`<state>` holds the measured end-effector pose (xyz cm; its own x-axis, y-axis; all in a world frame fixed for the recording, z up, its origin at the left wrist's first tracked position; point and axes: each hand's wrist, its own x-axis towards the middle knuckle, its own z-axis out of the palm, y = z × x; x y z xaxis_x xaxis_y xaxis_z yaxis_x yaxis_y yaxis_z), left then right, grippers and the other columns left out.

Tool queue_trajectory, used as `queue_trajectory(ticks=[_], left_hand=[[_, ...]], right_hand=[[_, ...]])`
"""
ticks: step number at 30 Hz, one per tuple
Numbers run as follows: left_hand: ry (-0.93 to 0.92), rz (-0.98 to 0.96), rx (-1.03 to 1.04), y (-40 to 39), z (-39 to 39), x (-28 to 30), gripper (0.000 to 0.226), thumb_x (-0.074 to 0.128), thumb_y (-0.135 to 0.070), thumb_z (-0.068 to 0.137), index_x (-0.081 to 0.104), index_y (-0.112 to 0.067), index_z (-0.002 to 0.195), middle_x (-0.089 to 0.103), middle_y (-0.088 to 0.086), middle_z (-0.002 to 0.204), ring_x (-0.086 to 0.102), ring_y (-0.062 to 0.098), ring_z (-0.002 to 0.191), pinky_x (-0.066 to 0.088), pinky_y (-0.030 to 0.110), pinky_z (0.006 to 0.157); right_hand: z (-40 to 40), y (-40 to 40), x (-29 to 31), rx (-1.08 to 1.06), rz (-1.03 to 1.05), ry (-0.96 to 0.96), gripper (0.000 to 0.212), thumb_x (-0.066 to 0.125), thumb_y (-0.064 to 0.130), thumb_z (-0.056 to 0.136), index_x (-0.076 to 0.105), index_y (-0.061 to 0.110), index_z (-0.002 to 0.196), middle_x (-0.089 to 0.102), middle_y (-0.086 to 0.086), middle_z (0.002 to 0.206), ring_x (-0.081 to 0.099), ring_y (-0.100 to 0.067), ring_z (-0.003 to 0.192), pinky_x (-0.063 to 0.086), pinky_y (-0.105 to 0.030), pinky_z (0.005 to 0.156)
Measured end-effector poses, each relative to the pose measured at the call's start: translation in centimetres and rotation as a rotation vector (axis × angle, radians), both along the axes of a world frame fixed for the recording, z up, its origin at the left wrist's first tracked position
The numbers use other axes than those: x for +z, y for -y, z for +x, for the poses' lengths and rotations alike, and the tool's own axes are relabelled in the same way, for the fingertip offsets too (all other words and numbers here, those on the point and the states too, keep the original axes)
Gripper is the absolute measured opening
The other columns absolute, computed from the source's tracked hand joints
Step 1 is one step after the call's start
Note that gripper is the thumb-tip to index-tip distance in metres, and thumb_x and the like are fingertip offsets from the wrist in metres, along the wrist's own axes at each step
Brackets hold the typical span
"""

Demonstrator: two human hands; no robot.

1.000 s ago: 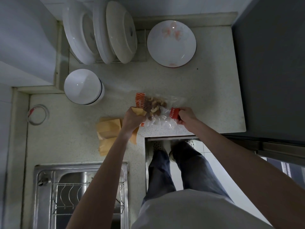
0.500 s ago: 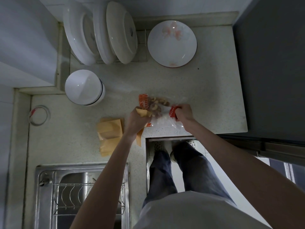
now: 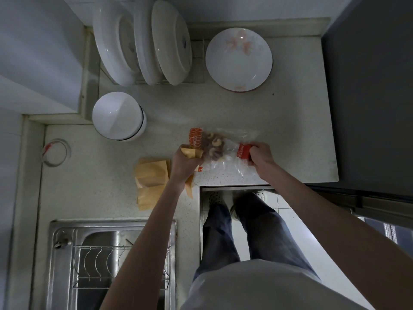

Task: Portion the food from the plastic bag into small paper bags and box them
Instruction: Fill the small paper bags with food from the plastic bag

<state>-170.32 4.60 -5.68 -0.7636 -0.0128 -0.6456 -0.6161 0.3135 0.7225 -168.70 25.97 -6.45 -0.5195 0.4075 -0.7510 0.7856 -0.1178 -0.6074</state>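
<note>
The left hand [image 3: 186, 163] is closed around a small paper bag [image 3: 191, 153], its tan mouth poking up above the fingers and its lower end hanging below the wrist. The right hand [image 3: 261, 155] pinches the red edge of the clear plastic bag [image 3: 225, 151], which stretches between the two hands above the near edge of the speckled worktop [image 3: 290, 130]. Nuts [image 3: 213, 144] are bunched at the bag's left end, right against the paper bag's opening. Just left of the left hand lies a loose stack of paper bags [image 3: 152, 177]. Farther off stand an upturned white bowl [image 3: 118, 116], a flat plate [image 3: 238, 59] with a pink pattern, and dishes on edge in a rack [image 3: 145, 41]. A steel sink [image 3: 107, 253] sits at near left.
</note>
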Motion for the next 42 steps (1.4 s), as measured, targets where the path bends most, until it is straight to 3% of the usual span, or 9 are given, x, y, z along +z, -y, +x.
queue_trajectory(ticks=[7, 11, 13, 16, 21, 26, 33, 37, 42], left_hand=[[-0.005, -0.011, 0.015, -0.2, -0.1, -0.3, 0.045, 0.077, -0.005, 0.069, 0.056, -0.026, 0.103, 0.065, 0.0, 0.097, 0.063, 0.015, 0.089, 0.055, 0.03, 0.068], [-0.024, -0.039, -0.022, -0.4, -0.1, -0.4, 0.044, 0.076, -0.004, 0.069, 0.055, -0.03, 0.097, 0.064, -0.003, 0.094, 0.063, 0.014, 0.087, 0.055, 0.03, 0.07], [-0.024, -0.04, -0.031, -0.4, -0.1, -0.5, 0.045, 0.076, -0.004, 0.069, 0.056, -0.027, 0.102, 0.065, -0.003, 0.095, 0.063, 0.013, 0.087, 0.055, 0.028, 0.069], [-0.029, -0.036, -0.045, -0.3, -0.1, -0.6, 0.043, 0.076, -0.005, 0.071, 0.056, -0.026, 0.103, 0.065, -0.003, 0.094, 0.064, 0.012, 0.087, 0.056, 0.028, 0.069], [-0.031, -0.04, -0.092, -0.6, -0.1, 0.1, 0.041, 0.079, -0.016, 0.066, 0.056, -0.038, 0.093, 0.066, -0.015, 0.082, 0.063, 0.0, 0.078, 0.049, 0.014, 0.056], [-0.024, -0.022, -0.086, -1.1, -0.4, 0.5, 0.059, 0.069, -0.045, 0.033, 0.058, -0.036, 0.09, 0.066, -0.028, 0.074, 0.062, -0.011, 0.069, 0.045, 0.008, 0.049], [0.005, -0.052, -0.094, -0.9, -0.8, -0.2, 0.046, 0.076, -0.007, 0.063, 0.055, -0.037, 0.092, 0.064, -0.011, 0.085, 0.062, 0.003, 0.077, 0.044, 0.007, 0.046], [0.019, -0.058, -0.076, -0.4, -1.0, -0.7, 0.046, 0.076, -0.003, 0.065, 0.054, -0.032, 0.094, 0.064, -0.005, 0.09, 0.062, 0.008, 0.082, 0.05, 0.02, 0.056], [0.034, -0.011, -0.021, 0.1, -1.1, -0.7, 0.045, 0.076, 0.0, 0.066, 0.055, -0.029, 0.092, 0.063, -0.003, 0.09, 0.062, 0.008, 0.081, 0.046, 0.012, 0.047]], right_hand=[[0.3, -2.0, 0.8, 0.008, 0.269, -0.131, 0.023, 0.055, 0.002, 0.087, 0.068, 0.015, 0.074, 0.064, -0.007, 0.076, 0.058, -0.013, 0.054, 0.044, -0.014, 0.036], [0.1, -1.6, 0.8, 0.26, 0.508, -0.23, 0.026, 0.05, 0.0, 0.087, 0.067, -0.006, 0.069, 0.061, -0.017, 0.062, 0.061, -0.029, 0.055, 0.053, -0.036, 0.052], [-0.1, -1.1, 0.9, 0.328, 0.541, -0.258, 0.027, 0.05, -0.004, 0.086, 0.063, -0.008, 0.063, 0.056, -0.01, 0.053, 0.058, -0.01, 0.049, 0.045, -0.023, 0.049], [-0.7, -0.3, 1.0, 0.405, 0.47, -0.265, 0.025, 0.049, -0.003, 0.089, 0.067, -0.007, 0.072, 0.062, -0.009, 0.062, 0.059, -0.002, 0.053, 0.039, -0.003, 0.046], [-1.8, 1.4, 0.6, 0.448, 0.342, -0.249, 0.023, 0.05, -0.008, 0.084, 0.07, -0.002, 0.076, 0.061, -0.005, 0.065, 0.053, -0.007, 0.058, 0.035, 0.0, 0.047], [-2.2, 2.9, 0.1, 0.441, 0.228, -0.2, 0.027, 0.05, -0.006, 0.08, 0.068, 0.011, 0.069, 0.056, 0.004, 0.057, 0.049, -0.005, 0.051, 0.032, -0.007, 0.037], [-2.0, 2.3, -1.3, 0.214, 0.031, 0.037, 0.035, 0.04, -0.012, 0.082, 0.058, 0.014, 0.067, 0.058, -0.008, 0.061, 0.052, -0.015, 0.049, 0.037, -0.015, 0.035], [-1.6, 1.9, -1.5, 0.115, 0.012, 0.037, 0.032, 0.039, -0.009, 0.085, 0.058, 0.013, 0.072, 0.058, -0.008, 0.063, 0.054, -0.011, 0.044, 0.033, -0.012, 0.032], [-1.3, 0.6, -1.4, 0.033, -0.034, 0.025, 0.032, 0.038, -0.008, 0.088, 0.06, 0.014, 0.097, 0.058, -0.008, 0.071, 0.053, -0.016, 0.053, 0.035, -0.013, 0.032]])
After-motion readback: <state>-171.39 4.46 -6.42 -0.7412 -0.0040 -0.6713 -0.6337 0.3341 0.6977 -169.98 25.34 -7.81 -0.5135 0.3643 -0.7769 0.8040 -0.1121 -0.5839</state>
